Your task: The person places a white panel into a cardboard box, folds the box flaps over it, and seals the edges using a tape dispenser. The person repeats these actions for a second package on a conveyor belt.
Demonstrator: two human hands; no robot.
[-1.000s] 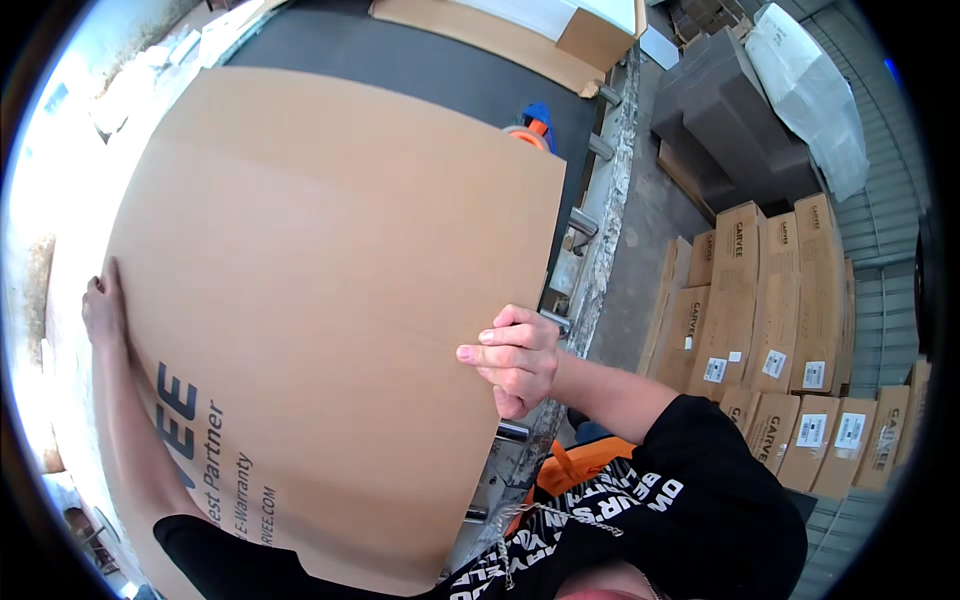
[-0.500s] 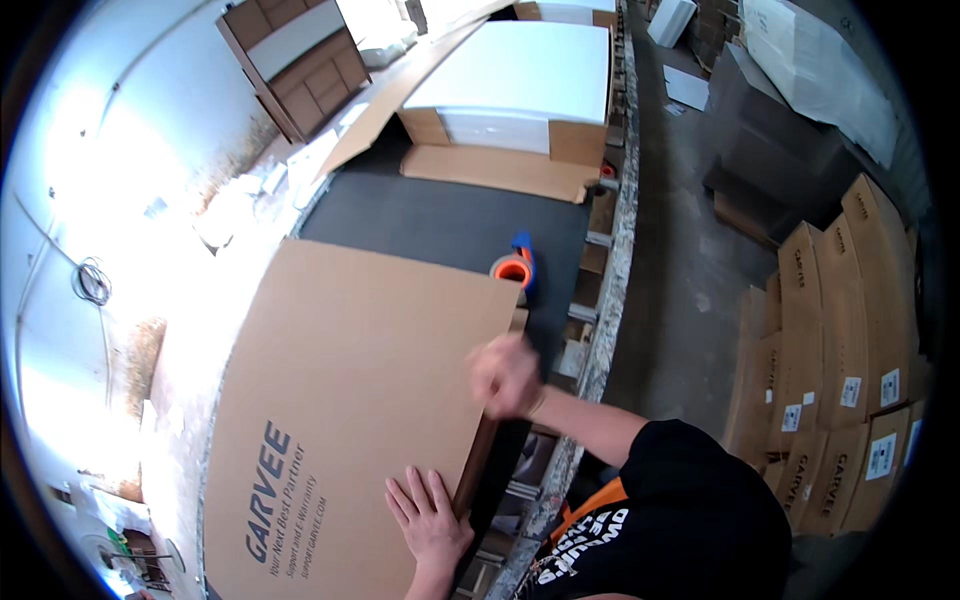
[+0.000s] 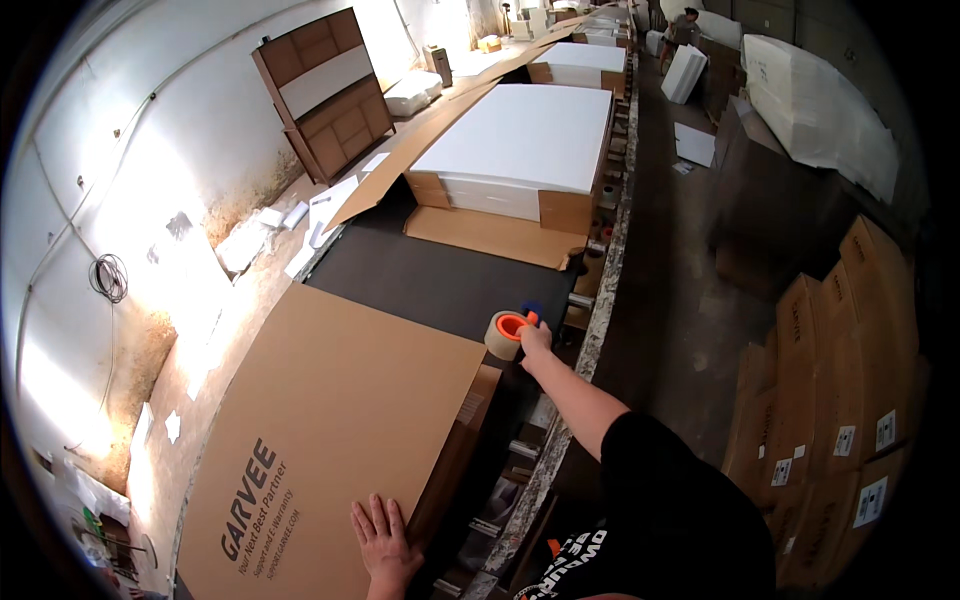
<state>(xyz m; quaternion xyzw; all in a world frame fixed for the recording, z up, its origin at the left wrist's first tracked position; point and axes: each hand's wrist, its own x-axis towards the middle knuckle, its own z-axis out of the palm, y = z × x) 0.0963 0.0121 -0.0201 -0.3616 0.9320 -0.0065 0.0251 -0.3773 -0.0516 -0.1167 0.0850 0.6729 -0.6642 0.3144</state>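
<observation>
A large brown cardboard carton (image 3: 330,400) lies on the dark conveyor belt (image 3: 430,265) in front of me. Its top panel is down, and along its right side the edge of that panel stands a little off the body. My left hand (image 3: 388,548) rests flat on the panel near its right edge, fingers spread. Beyond the carton's far right corner, my right hand (image 3: 538,345) is closed around an orange and blue tape dispenser (image 3: 504,336) with a wide roll of tan tape. Part of the dispenser's handle is hidden by the fingers.
Farther up the belt sits an opened carton (image 3: 490,235) with a white panel (image 3: 515,130) on top. A speckled rail (image 3: 598,340) runs along the belt's right side. Stacked cartons (image 3: 800,350) stand at right. Left are a brown cabinet (image 3: 325,95) and a cable coil (image 3: 108,278). A person (image 3: 684,28) is far off.
My right hand has moved from the carton's right edge forward to the tape dispenser and taken hold of it. My left hand stays on the carton. The view has tilted up.
</observation>
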